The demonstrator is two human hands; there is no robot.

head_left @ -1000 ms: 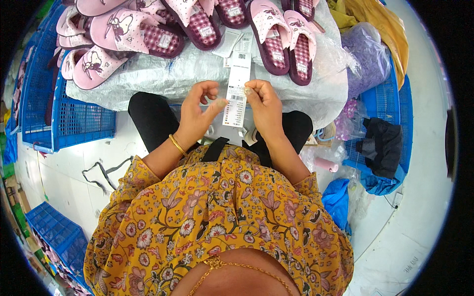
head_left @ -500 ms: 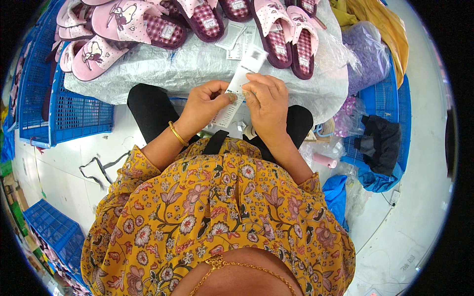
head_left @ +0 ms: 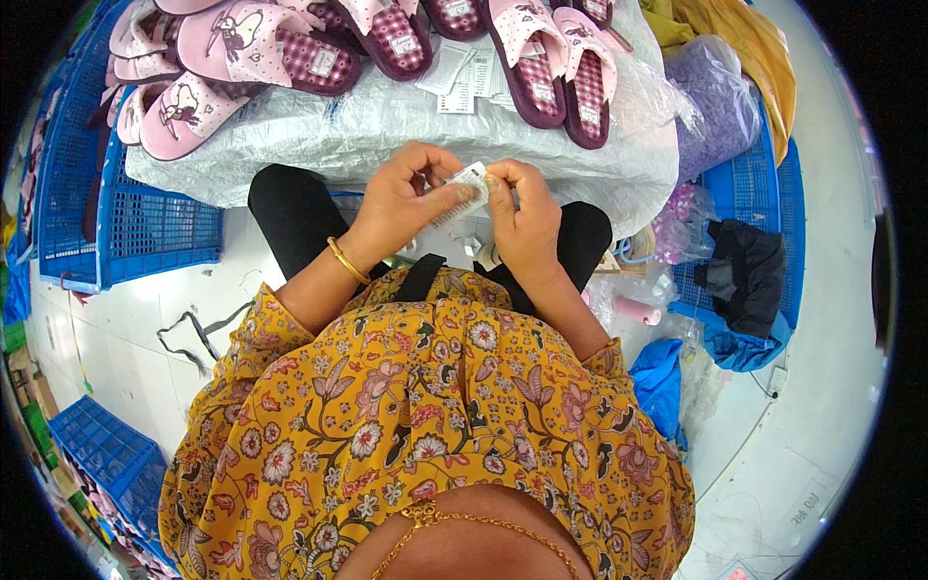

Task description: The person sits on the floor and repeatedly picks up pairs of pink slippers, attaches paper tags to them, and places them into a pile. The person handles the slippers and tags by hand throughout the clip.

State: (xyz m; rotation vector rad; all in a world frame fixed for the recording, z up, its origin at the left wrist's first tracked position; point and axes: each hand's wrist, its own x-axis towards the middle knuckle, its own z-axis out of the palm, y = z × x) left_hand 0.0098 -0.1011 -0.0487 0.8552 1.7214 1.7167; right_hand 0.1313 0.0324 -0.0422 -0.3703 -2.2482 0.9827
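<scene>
Over my lap, my left hand (head_left: pixel 404 201) pinches a small white printed paper tag (head_left: pixel 468 193) between thumb and fingers. My right hand (head_left: pixel 525 213) is closed at the tag's upper right corner, thumb against forefinger. The tag looks short, as if folded over; the exact fold is partly covered by my fingers. Beyond my hands, more white printed tags (head_left: pixel 458 93) lie on the wrapped work surface. Next to them stands a pair of pink and maroon slippers, the nearer one a slipper (head_left: pixel 586 87) with a checked insole.
Several more pink slippers (head_left: pixel 227 43) crowd the far side of the plastic-covered surface (head_left: pixel 319 140). Blue crates stand at left (head_left: pixel 159 232) and right (head_left: pixel 739 188), the right one with a dark cloth (head_left: pixel 746 275) over it. A bag of purple items (head_left: pixel 710 101) sits at far right.
The tag was a long strip reaching up past my fingers; it now shows as a short, folded-looking piece. My right hand has shifted slightly downward, its fingers now at the tag's upper end.
</scene>
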